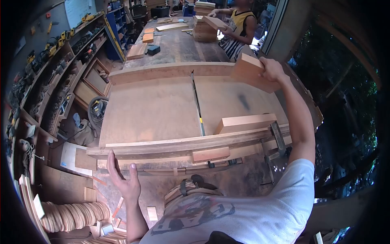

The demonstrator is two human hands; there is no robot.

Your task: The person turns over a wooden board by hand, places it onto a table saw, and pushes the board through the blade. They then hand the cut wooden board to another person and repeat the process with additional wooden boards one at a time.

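My right hand (271,70) is stretched out to the far right of the saw sled (150,110) and grips a thick wooden block (252,72), held tilted above the sled's back fence (170,71). My left hand (124,179) hangs open, palm up, below the sled's near fence (178,145), holding nothing. A second wooden block (245,123) rests against the near fence, right of the saw slot (198,106).
Another person (239,26) handles stacked wood blocks (205,26) at the far bench (178,44). Tool shelves (53,73) line the left wall. Round wooden discs (73,215) and offcuts lie on the floor at lower left. A clamp (278,138) sits at the sled's right end.
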